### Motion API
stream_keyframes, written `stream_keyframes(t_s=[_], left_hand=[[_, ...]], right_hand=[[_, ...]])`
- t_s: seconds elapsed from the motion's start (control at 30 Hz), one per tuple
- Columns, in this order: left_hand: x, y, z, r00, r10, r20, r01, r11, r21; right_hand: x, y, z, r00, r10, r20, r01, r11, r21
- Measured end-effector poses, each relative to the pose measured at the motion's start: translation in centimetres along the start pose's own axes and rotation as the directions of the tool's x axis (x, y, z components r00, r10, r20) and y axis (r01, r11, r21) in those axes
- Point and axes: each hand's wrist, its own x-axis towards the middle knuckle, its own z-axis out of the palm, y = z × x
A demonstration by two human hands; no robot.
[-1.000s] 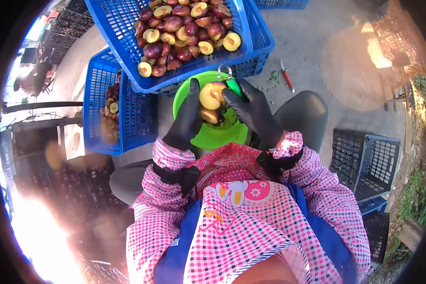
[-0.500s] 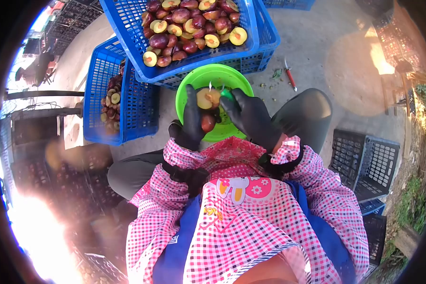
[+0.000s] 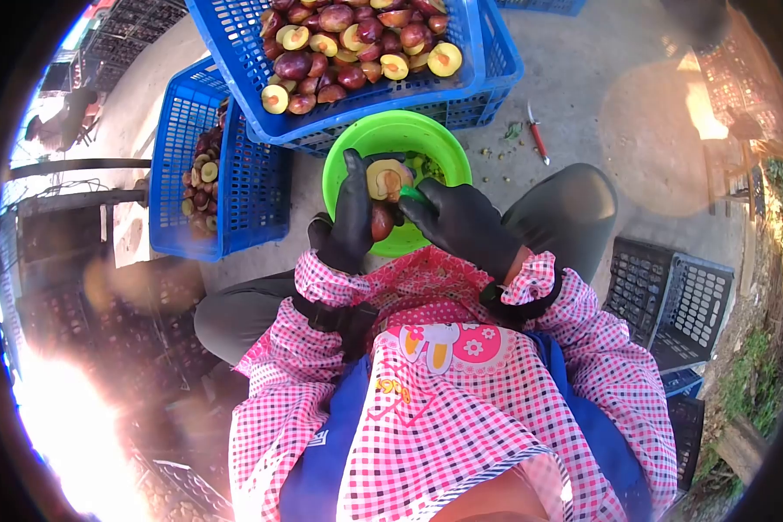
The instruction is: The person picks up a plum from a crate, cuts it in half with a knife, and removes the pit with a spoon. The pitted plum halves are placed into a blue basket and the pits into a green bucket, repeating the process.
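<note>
Over the green basin [image 3: 354,143], the left hand [image 3: 353,219] is clamped round a halved plum [image 3: 384,179], yellow flesh up, while the right hand [image 3: 463,223] grips a green-handled tool [image 3: 414,193] pressed against it, so a slip on wet flesh could likely jab the gloved fingers or drop the fruit.

Yellow-fleshed plum half [image 3: 388,180], green tool [image 3: 413,193] alongside

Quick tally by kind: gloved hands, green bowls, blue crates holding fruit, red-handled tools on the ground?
Gloved hands: 2, left hand holding plum, right hand holding green tool
Green bowl: 1
Blue crates holding fruit: 2, top crate, side crate
Red-handled tool: 1
Total: 6
</note>
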Motion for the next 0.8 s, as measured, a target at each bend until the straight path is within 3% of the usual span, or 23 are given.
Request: stream_keyframes(t_s=[0.1,0.17,0.37,0.47,0.53,0.57,0.63,0.7,0.73,0.8], left_hand=[[0.2,-0.6,-1.0,0.997,0.036,0.069,-0.042,0.996,0.075],[0.8,-1.2,-1.1,0.977,0.191,0.096,-0.194,0.981,0.020],[0.1,-0.2,0.7,0.952,0.307,0.024,-0.308,0.948,0.087],[1.0,-0.7,0.2,0.939,0.331,-0.099,-0.300,0.924,0.239],[0.8,-0.3,0.0,0.955,0.298,-0.009,-0.287,0.929,0.235],[0.6,0.2,0.0,0.962,0.263,0.080,-0.274,0.933,0.233],[0.3,1.5,-0.1,0.977,0.180,0.114,-0.207,0.932,0.298],[0.1,2.6,0.6,0.984,0.101,0.147,-0.149,0.918,0.367],[-0.1,2.8,1.1,0.990,0.064,0.127,-0.111,0.903,0.415],[0.1,2.5,1.3,0.994,0.025,0.105,-0.071,0.884,0.462]], right_hand=[[-0.1,-0.4,0.0,1.000,0.006,-0.003,-0.006,0.999,0.036],[-0.3,-1.1,0.0,1.000,0.012,-0.025,-0.012,1.000,0.004],[-0.5,-2.1,0.9,0.990,0.014,-0.140,-0.022,0.998,-0.056],[-0.3,-1.8,0.8,0.991,0.016,-0.135,-0.023,0.998,-0.050],[-0.2,-1.4,0.4,0.994,0.019,-0.112,-0.025,0.998,-0.053],[-0.1,-1.2,0.0,0.998,-0.007,-0.060,0.008,1.000,0.022],[0.1,-0.5,-0.6,0.999,-0.035,-0.008,0.036,0.994,0.101],[0.6,0.2,-1.3,0.967,-0.003,0.254,-0.103,0.909,0.405],[0.7,0.3,-1.5,0.967,-0.004,0.254,-0.103,0.908,0.406],[0.9,0.3,-2.1,0.849,0.087,0.520,-0.414,0.721,0.556]])
